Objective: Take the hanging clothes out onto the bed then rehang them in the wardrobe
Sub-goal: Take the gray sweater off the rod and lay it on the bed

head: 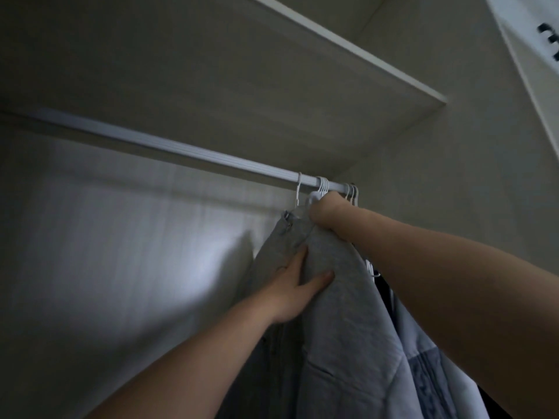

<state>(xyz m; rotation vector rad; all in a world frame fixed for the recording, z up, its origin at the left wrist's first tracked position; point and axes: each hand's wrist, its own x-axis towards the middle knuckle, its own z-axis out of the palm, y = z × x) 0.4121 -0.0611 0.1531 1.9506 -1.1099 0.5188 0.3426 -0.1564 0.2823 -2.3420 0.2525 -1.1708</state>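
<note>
A white wardrobe rail (169, 149) runs from the upper left down to the right. Several white hangers (323, 189) hook over its right end. A grey garment (341, 313) hangs from them, with darker and blue-grey clothes (423, 367) behind it on the right. My right hand (325, 211) is just under the rail, fingers curled round the neck of a white hanger at the grey garment's top. My left hand (295, 285) lies lower on the grey garment, fingers and thumb pinching a fold of the cloth.
A shelf board (332, 43) sits just above the rail. The wardrobe's pale back wall (121, 252) fills the left, and no clothes hang on the left part of the rail. The side wall (453, 176) stands close to the hangers on the right.
</note>
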